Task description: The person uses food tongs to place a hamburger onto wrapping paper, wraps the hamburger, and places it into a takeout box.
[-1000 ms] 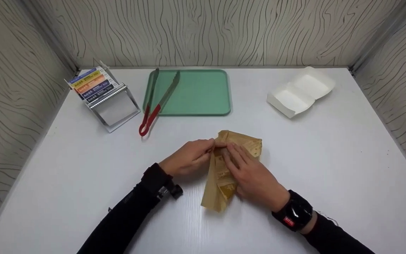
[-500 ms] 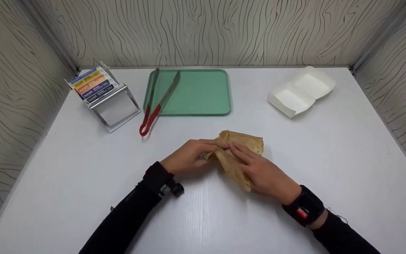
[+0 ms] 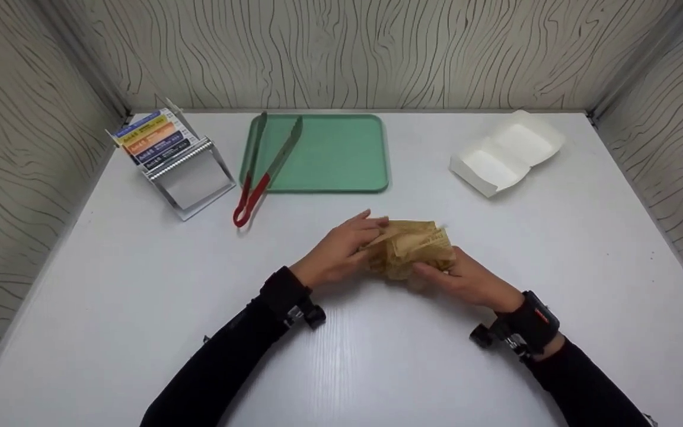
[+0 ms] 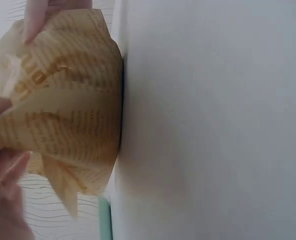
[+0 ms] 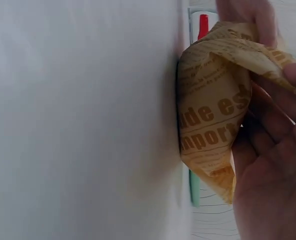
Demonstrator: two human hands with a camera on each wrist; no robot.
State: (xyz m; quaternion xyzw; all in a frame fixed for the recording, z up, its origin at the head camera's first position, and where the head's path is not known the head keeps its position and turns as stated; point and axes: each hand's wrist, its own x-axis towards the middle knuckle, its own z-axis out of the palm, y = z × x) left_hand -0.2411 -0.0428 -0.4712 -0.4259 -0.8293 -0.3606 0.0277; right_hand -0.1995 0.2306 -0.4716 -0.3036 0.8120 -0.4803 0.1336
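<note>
A bundle of brown printed wrapping paper (image 3: 409, 252) sits on the white table between both hands; what it encloses is hidden. My left hand (image 3: 344, 249) is at its left side, pinching a paper flap, as the left wrist view shows with the wrapping paper (image 4: 73, 110) and the left hand (image 4: 8, 195). On the other side my right hand (image 3: 475, 281) grips the paper, thumb in front. In the right wrist view, the right hand (image 5: 278, 170) has its thumb on a folded strip of the wrapping paper (image 5: 213, 110), its other fingers behind.
Red-handled tongs (image 3: 255, 190) lie partly across a green tray (image 3: 341, 154) at the back. To the left stands a metal rack (image 3: 190, 181) holding several coloured label strips (image 3: 155, 142). An open white box (image 3: 504, 154) sits at the back right. Patterned walls enclose the table.
The lower paper flap has been folded up onto the bundle, making it more compact. My right hand has moved from lying on top to the right side and turned thumb-up.
</note>
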